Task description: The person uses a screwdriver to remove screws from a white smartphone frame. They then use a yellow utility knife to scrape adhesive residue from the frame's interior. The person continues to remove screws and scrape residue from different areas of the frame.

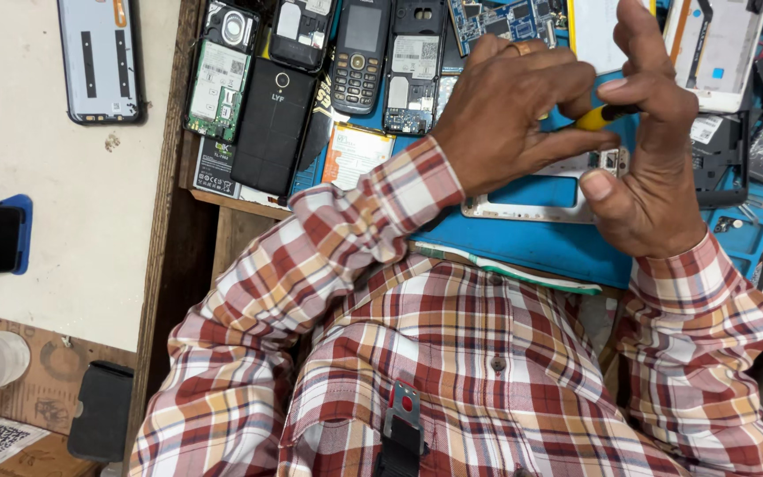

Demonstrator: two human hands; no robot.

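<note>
Screwdriver (pixel 600 116) with a yellow handle is pinched in the right hand's (pixel 651 168) fingers above an opened phone frame (pixel 536 199) on a blue mat (pixel 532 243), while the left hand (pixel 509 106) presses curled fingers against the frame; keypad phones (pixel 359 53) line the tabletop beyond.

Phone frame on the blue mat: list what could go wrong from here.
1. The yellow tool, pinched between left hand and right hand, could slip and gouge the phone frame.
2. The frame lies near the edge of the mat, so a push might slide it into the lap.
</note>
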